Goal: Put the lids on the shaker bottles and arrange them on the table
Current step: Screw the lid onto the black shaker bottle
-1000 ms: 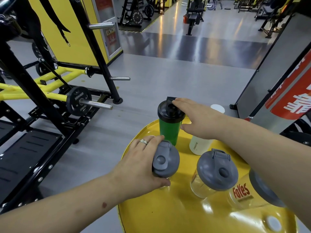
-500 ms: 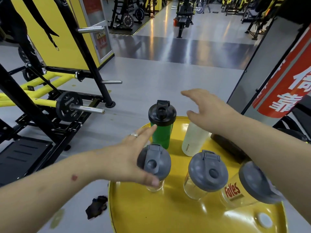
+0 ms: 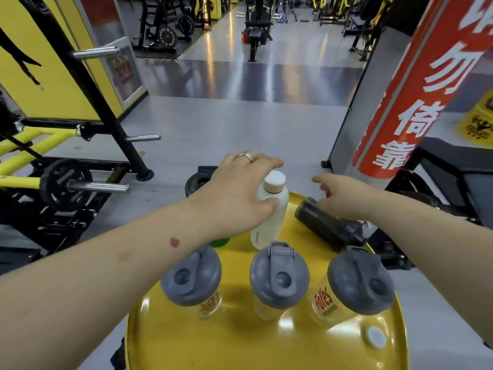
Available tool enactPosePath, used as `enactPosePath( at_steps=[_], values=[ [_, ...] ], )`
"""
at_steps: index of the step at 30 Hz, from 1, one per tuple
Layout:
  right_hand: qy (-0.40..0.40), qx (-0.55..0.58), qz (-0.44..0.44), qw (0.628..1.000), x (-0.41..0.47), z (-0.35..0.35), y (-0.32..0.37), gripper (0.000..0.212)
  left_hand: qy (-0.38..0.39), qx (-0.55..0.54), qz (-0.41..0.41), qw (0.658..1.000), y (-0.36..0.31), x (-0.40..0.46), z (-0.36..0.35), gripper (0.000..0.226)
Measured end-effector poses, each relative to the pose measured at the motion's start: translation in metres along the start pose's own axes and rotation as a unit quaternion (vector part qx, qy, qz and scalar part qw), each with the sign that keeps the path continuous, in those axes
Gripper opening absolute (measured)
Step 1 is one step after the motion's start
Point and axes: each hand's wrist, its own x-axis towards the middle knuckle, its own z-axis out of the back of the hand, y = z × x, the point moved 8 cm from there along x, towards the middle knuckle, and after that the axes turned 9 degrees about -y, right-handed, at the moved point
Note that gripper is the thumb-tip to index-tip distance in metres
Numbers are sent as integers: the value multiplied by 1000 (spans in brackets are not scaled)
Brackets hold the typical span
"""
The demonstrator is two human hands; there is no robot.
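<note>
Three clear shaker bottles with grey lids stand in a row on the round yellow table [image 3: 266, 348]: left [image 3: 191, 279], middle [image 3: 279, 279], right [image 3: 360, 285]. Behind them my left hand [image 3: 237, 201] wraps around a white bottle [image 3: 272, 209] with a pale cap. The green shaker [image 3: 220, 242] with its black lid [image 3: 198, 178] is mostly hidden under that hand. My right hand [image 3: 344, 194] rests, fingers apart, on a dark bottle [image 3: 326, 225] lying on its side at the table's far right edge.
A small white cap [image 3: 374, 338] lies on the table's near right. A weight rack with a plate [image 3: 65, 185] stands to the left, a red banner pillar [image 3: 416, 84] and a black bench [image 3: 458, 166] to the right. Grey gym floor stretches beyond.
My left hand left the left grey-lidded shaker and moved forward onto the white bottle. My right hand moved right and down onto the dark lying bottle. The view shifted right.
</note>
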Motion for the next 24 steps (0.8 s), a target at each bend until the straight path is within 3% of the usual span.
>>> enactPosePath(
  at_steps=[5,10,15,19,24],
  values=[
    [48,-80,-11,996,3,-19,-44,72,85,-18,-24,996,-44,36,-36,55],
    [57,-116,9,992,4,-39,-71,85,194,-4,10,981,-69,72,-95,53],
    [76,-104,14,992,5,-56,-91,90,308,80,43,947,-73,82,-151,63],
    [64,-55,5,996,3,-67,-108,96,334,115,97,930,-70,90,-180,63],
    [48,10,-20,999,0,-77,-123,97,303,116,207,923,-63,104,-206,46]
  ],
)
